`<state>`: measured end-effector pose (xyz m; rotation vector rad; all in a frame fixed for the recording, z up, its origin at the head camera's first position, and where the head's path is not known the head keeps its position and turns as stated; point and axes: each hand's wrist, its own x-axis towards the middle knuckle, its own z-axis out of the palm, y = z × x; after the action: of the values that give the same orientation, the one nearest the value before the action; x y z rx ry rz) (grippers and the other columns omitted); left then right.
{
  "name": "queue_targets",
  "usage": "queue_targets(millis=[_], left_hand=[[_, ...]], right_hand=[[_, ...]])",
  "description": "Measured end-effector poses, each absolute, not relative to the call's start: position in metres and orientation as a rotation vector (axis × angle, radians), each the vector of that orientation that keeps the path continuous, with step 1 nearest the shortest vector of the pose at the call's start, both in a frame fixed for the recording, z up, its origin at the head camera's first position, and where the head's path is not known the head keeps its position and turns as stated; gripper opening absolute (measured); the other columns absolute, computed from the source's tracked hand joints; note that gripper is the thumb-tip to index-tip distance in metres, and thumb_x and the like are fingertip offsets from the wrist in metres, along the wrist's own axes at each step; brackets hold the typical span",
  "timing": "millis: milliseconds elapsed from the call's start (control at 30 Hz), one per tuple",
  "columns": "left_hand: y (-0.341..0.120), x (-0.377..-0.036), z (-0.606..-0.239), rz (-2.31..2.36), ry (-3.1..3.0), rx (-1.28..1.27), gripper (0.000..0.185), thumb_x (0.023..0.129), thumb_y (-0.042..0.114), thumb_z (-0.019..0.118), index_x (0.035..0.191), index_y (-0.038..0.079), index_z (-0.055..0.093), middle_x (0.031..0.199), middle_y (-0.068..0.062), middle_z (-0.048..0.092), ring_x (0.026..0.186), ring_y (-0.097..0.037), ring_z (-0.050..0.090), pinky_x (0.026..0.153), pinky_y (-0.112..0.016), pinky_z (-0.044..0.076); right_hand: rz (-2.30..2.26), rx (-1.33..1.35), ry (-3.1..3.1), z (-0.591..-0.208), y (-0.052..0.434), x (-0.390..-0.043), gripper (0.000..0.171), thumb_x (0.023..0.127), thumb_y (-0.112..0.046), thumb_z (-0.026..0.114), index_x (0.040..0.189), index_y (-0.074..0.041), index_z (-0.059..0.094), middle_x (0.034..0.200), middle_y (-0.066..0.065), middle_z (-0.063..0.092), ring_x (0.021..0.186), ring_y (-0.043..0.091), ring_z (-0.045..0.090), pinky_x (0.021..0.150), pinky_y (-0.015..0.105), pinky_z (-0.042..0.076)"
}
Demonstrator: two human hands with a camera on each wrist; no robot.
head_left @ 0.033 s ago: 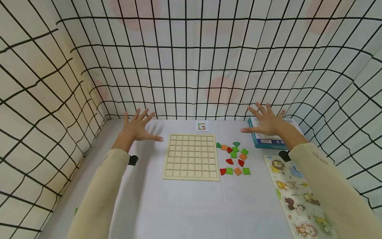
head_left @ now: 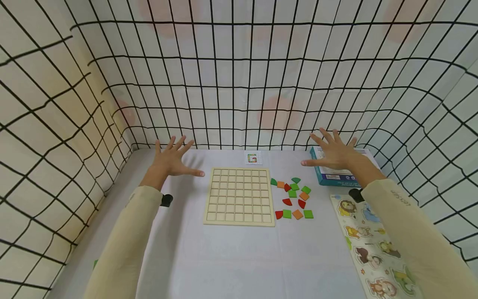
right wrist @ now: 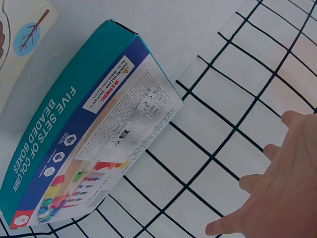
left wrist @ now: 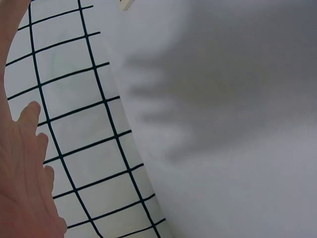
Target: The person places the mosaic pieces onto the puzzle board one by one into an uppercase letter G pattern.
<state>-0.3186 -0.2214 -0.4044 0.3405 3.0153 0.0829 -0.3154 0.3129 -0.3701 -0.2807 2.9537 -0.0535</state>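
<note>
Both hands are spread wide and grip nothing: the left hand (head_left: 171,161) is raised left of the wooden grid board (head_left: 240,197), the right hand (head_left: 334,153) near the teal beaded-box carton (head_left: 336,182), apart from it in the right wrist view. The grid board lies flat mid-desk, its cells bare, with green square tiles (head_left: 308,214), orange square tiles (head_left: 297,214) and red quarter-round tiles (head_left: 287,202) scattered along its right side. Some pieces sit so close to that edge that a nudge of the board would probably push them about; the right sleeve (head_left: 414,224), passing over the animal puzzle board (head_left: 347,209), could drag it if lowered. Thin tiles may also prove awkward to pick up off the cloth. The grid board looks nearly square, so no long axis stands out; its sides run away from the person toward the black mesh (head_left: 232,83), where the G pattern card (head_left: 253,158) lies reading upright.
</note>
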Motion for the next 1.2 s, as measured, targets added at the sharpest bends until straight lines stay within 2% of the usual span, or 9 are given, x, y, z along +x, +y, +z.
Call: queue_targets(millis=[200, 467, 800, 1000, 1200], left_hand=[[-0.223, -0.319, -0.404, 0.088, 3.009, 0.332, 0.137, 0.060, 0.103, 0.053, 0.167, 0.034, 0.005, 0.176, -0.002, -0.002, 0.162, -0.036, -0.004, 0.117, -0.072, -0.022], [-0.224, -0.318, -0.405, 0.116, 3.013, 0.347, 0.134, 0.061, 0.102, 0.054, 0.167, 0.034, 0.008, 0.176, -0.003, 0.003, 0.162, -0.035, -0.001, 0.119, -0.072, -0.018], [-0.221, -0.309, -0.412, 0.219, 3.046, 0.431, 0.125, 0.067, 0.093, 0.062, 0.166, 0.029, 0.020, 0.174, -0.007, 0.016, 0.160, -0.038, 0.014, 0.124, -0.073, -0.002], [-0.220, -0.302, -0.422, 0.261, 3.062, 0.470, 0.122, 0.070, 0.091, 0.063, 0.166, 0.028, 0.022, 0.173, -0.008, 0.022, 0.158, -0.039, 0.020, 0.126, -0.070, 0.005], [-0.217, -0.292, -0.433, 0.445, 3.048, 0.469, 0.116, 0.071, 0.085, 0.069, 0.163, 0.026, 0.031, 0.168, -0.010, 0.034, 0.154, -0.038, 0.031, 0.125, -0.065, 0.023]], right_hand=[[-0.056, -0.280, 2.959, -0.370, 0.314, -0.317, 0.120, 0.081, -0.090, 0.050, 0.167, -0.021, 0.004, 0.173, 0.018, -0.010, 0.153, 0.059, -0.010, 0.100, 0.092, -0.011], [-0.069, -0.296, 2.967, -0.371, 0.313, -0.313, 0.117, 0.082, -0.089, 0.049, 0.167, -0.022, 0.005, 0.173, 0.019, -0.008, 0.154, 0.058, -0.009, 0.101, 0.092, -0.011], [-0.089, -0.374, 3.039, -0.381, 0.322, -0.303, 0.110, 0.086, -0.085, 0.050, 0.168, -0.023, 0.008, 0.174, 0.019, 0.002, 0.156, 0.052, 0.004, 0.108, 0.089, 0.000], [-0.223, -0.381, 3.039, -0.386, 0.319, -0.286, 0.104, 0.090, -0.080, 0.050, 0.167, -0.022, 0.011, 0.172, 0.022, 0.009, 0.154, 0.054, 0.015, 0.113, 0.083, 0.017], [-0.389, -0.417, 3.024, -0.401, 0.311, -0.268, 0.097, 0.092, -0.076, 0.054, 0.164, -0.018, 0.025, 0.171, 0.021, 0.018, 0.154, 0.051, 0.019, 0.112, 0.080, 0.027]])
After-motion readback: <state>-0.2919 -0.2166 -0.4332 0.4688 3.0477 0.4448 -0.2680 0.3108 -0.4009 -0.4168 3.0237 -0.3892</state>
